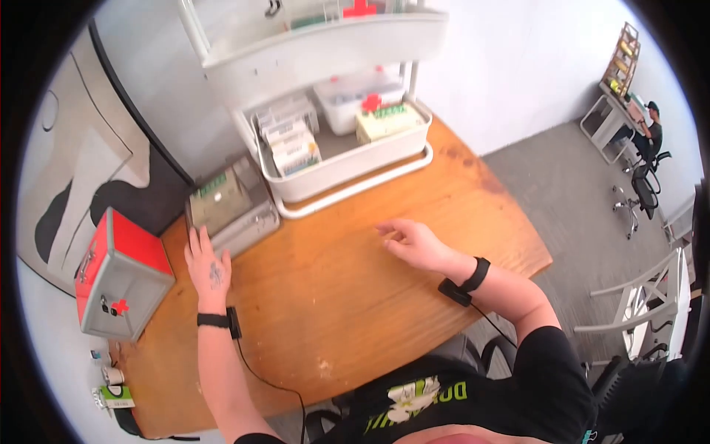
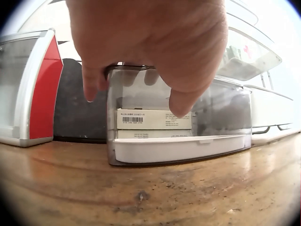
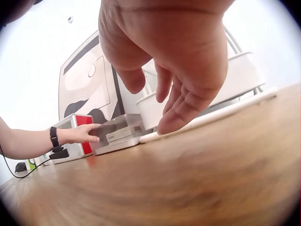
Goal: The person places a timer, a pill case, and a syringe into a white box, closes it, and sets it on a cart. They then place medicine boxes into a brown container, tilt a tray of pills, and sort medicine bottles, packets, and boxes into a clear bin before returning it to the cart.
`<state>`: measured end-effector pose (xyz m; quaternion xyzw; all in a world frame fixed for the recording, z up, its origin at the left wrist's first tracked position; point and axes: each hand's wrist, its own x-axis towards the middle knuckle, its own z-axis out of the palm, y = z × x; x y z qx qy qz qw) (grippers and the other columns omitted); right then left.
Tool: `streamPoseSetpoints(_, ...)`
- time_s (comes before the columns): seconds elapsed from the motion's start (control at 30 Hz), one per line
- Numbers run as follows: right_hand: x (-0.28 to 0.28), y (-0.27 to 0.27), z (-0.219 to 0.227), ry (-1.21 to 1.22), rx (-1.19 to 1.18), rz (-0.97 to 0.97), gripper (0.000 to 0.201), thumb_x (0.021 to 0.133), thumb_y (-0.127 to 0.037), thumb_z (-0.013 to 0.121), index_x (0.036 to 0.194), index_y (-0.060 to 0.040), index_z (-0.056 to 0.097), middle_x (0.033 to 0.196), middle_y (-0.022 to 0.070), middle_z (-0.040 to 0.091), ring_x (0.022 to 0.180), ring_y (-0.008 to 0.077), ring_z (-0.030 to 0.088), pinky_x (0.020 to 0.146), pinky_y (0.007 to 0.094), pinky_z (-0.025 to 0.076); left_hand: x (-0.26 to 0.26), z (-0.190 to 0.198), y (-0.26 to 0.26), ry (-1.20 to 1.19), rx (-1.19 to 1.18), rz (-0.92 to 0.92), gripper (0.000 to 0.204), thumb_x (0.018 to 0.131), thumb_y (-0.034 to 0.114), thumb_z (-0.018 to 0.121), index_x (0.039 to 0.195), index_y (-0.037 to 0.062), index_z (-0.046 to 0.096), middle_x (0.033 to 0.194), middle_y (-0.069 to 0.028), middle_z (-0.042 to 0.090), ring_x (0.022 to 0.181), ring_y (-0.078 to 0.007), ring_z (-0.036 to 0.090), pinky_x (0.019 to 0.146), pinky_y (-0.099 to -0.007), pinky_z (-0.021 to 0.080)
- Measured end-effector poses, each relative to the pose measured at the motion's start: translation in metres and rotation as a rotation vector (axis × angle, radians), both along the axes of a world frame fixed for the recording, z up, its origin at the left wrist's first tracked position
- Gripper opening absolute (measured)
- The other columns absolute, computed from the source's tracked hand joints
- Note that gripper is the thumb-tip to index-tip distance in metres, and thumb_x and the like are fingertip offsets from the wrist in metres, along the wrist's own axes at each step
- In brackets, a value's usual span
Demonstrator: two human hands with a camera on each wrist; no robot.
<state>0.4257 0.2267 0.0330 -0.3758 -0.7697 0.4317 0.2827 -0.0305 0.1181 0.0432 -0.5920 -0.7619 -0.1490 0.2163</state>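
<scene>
My left hand (image 1: 209,270) reaches to the near left corner of a clear smoky-grey storage box (image 1: 255,228) with a white base. Its fingers are extended along the box's left side and top edge, and the thumb lies over the front panel in the left wrist view. Through that panel show pale cartons (image 2: 153,120) with printed text and a barcode, stacked flat. My right hand (image 1: 418,248) hovers over the wooden table (image 1: 355,296), fingers loosely bent and nothing in them. Both wrists wear black straps with small cabled devices.
Behind the box stands a white tiered cart (image 1: 355,163) holding small cartons, a lidded tub and a yellowish carton (image 1: 388,122). A red and silver first-aid cabinet (image 1: 126,277) is left of the box. Someone sits at a far desk (image 1: 610,122).
</scene>
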Motion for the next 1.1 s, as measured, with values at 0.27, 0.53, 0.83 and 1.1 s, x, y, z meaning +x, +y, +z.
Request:
streamPoseSetpoints(0.27,0.042,0.066,0.128,0.049,0.225,-0.18,0.029,0.094,-0.018,0.066,0.117,-0.0009,0.071,0.096,0.0122,0.076,0.085,0.0176,0.07,0.078,0.0324,0.056,0.099,0.029,-0.028,-0.095,0.195,0.109,0.079,0.083,0.014,0.071,0.152,0.0029,0.037,0.159,-0.0262,0.031,0.147,-0.0478,0.027,0.117,-0.0579,0.027)
streamPoseSetpoints(0.53,0.05,0.111,0.231,-0.001,0.623,-0.382,0.023,0.091,-0.021,0.067,0.104,-0.0046,0.075,0.091,0.0114,0.076,0.084,0.0217,0.072,0.078,0.0336,0.056,0.203,-0.024,-0.051,-1.56,0.118,-0.342,0.046,0.095,0.008,0.067,0.138,-0.005,0.054,0.126,-0.0189,0.066,0.115,-0.0267,0.065,0.099,-0.0358,0.052)
streamPoseSetpoints(0.83,0.05,0.174,0.293,-0.321,0.862,-0.554,0.03,0.088,-0.031,0.067,0.107,-0.0095,0.075,0.096,0.0098,0.076,0.09,0.029,0.072,0.084,0.04,0.056,0.173,-0.056,-0.061,-1.893,-0.04,-0.429,0.038,0.099,0.008,0.062,0.135,-0.0052,0.056,0.117,-0.0171,0.069,0.104,-0.0209,0.067,0.086,-0.031,0.055)
streamPoseSetpoints(1.1,-0.027,0.232,0.358,-0.658,1.123,-0.443,0.056,0.085,-0.027,0.074,0.138,-0.0169,0.059,0.132,0.01,0.063,0.121,0.0323,0.061,0.1,0.0458,0.052,0.177,-0.05,-0.057,-1.914,-0.083,-0.381,0.038,0.098,0.003,0.063,0.135,-0.0057,0.055,0.115,-0.0161,0.069,0.102,-0.0207,0.068,0.089,-0.0318,0.056)
